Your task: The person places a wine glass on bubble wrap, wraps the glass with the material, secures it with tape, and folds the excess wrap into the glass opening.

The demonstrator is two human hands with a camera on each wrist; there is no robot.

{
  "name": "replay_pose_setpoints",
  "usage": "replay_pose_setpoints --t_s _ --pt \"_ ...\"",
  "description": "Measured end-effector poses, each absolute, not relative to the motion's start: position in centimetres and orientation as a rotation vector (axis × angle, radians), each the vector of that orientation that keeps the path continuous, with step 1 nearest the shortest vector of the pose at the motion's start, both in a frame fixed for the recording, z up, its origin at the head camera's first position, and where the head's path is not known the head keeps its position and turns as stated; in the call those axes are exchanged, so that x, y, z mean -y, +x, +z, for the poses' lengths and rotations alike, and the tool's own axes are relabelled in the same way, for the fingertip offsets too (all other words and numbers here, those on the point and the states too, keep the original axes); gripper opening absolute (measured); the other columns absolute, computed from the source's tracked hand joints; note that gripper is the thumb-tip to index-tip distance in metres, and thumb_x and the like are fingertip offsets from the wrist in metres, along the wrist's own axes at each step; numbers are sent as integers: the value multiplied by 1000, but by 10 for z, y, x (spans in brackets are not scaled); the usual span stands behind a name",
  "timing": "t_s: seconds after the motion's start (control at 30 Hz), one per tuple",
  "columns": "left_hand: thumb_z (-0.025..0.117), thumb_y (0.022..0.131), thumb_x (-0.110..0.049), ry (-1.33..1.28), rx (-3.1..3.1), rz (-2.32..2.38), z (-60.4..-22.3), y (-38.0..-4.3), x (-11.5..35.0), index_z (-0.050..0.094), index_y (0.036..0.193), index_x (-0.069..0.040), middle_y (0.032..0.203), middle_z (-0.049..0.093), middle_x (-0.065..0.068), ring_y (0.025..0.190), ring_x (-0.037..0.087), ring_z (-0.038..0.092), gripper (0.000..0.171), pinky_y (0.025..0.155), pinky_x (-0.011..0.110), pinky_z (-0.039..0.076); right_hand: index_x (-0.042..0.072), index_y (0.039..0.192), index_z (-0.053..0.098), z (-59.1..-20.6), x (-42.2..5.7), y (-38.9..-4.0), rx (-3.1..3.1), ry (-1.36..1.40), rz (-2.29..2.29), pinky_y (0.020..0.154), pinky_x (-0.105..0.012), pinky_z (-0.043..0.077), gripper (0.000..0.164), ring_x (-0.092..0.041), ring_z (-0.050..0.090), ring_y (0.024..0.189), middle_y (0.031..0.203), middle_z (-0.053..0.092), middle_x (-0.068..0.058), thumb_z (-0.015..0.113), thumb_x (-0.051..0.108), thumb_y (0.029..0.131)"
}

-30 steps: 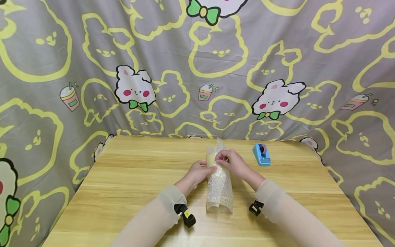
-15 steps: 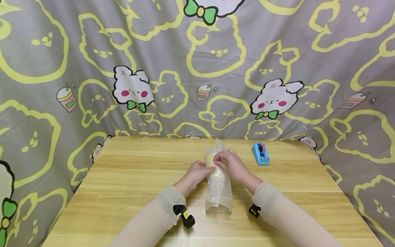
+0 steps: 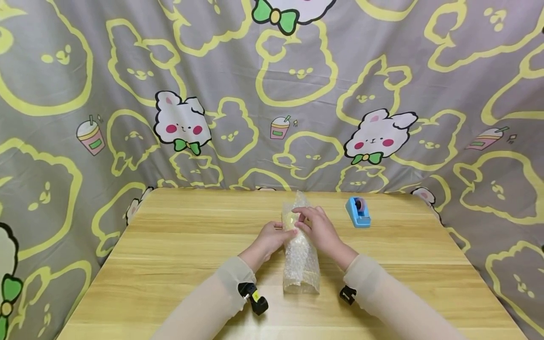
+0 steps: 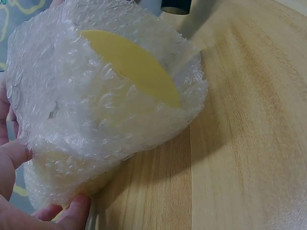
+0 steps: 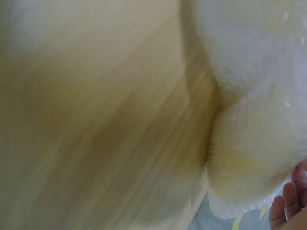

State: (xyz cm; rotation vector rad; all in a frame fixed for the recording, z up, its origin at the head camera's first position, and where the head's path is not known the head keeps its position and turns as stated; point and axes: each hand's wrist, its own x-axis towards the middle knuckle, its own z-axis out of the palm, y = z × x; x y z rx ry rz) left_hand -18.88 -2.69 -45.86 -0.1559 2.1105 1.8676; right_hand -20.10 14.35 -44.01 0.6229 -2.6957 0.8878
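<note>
A long bundle of clear bubble wrap (image 3: pixel 301 264) lies lengthwise on the table, its near end loose. Through the wrap's opening the left wrist view shows a flat, rounded yellow face (image 4: pixel 136 67); the rest of what is inside is only a pale yellow shape. My left hand (image 3: pixel 269 237) holds the bundle's left side, thumb on top, fingers against its side. From the right, my right hand (image 3: pixel 322 230) reaches over the top, index finger stretched out and thumb apart from it, touching the wrap. In the right wrist view its fingertips (image 5: pixel 290 196) rest at the bundle's far part.
A blue tape dispenser (image 3: pixel 359 213) with a roll of tape stands at the back right of the wooden table (image 3: pixel 182 226). Behind the table's far edge hangs a grey patterned curtain (image 3: pixel 238 71). Each wrist carries a black camera (image 3: pixel 255 297).
My right hand's fingertips were together on the wrap; now the index finger has lifted and spread away from the thumb. My left hand and the bundle stay in place.
</note>
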Motion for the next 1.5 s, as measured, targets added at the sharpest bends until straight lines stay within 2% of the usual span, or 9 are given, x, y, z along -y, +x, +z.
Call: replay_pose_setpoints --t_s 0.1,0.3,0.43,0.67,0.93,1.2,1.5 --pt "80 86 -28 -164 -2130 1842 -459 -188 27 50 131 7 123 59 17 108 29 62 64 94 45 52 11 122 68 -441 -142 -198 2695 584 919 70 -30 44 31 -15 45 85 88 60 8 73 13 92" --pt "80 86 -29 -154 -2134 1842 -461 -188 27 52 130 6 121 60 16 105 27 63 63 92 44 52 7 116 69 -444 -142 -194 2641 504 1018 74 -36 48 28 -19 51 88 90 61 2 76 13 89" --pt "80 86 -28 -142 -2134 1846 -460 -187 27 52 129 6 121 60 16 105 27 63 62 93 44 52 5 114 68 -446 -142 -193 2605 406 1132 77 -39 50 30 -24 55 91 98 60 -7 79 14 87" --pt "80 87 -29 -128 -2134 1850 -458 -187 28 52 129 5 120 61 15 105 27 63 60 93 43 52 0 124 60 -449 -143 -193 2648 167 1309 87 -43 50 46 -30 54 104 120 55 -16 79 23 88" --pt "79 87 -26 -93 -2111 1888 -459 -189 28 51 128 8 119 61 17 103 27 64 60 90 40 55 -1 131 51 -447 -143 -195 2654 -74 1597 91 -46 51 56 -36 53 110 127 48 -20 78 24 89" --pt "77 89 -24 -64 -2071 1906 -460 -187 31 48 131 10 121 60 19 103 28 65 61 90 41 56 -2 150 26 -451 -146 -197 2611 -363 2066 98 -49 50 85 -41 55 118 137 45 -30 75 33 90" --pt "77 90 -27 -52 -2033 1924 -462 -187 33 44 136 10 123 60 21 104 29 65 68 92 41 56 -1 151 22 -451 -147 -197 2617 -425 2203 94 -52 53 88 -42 56 118 140 41 -30 72 40 91"
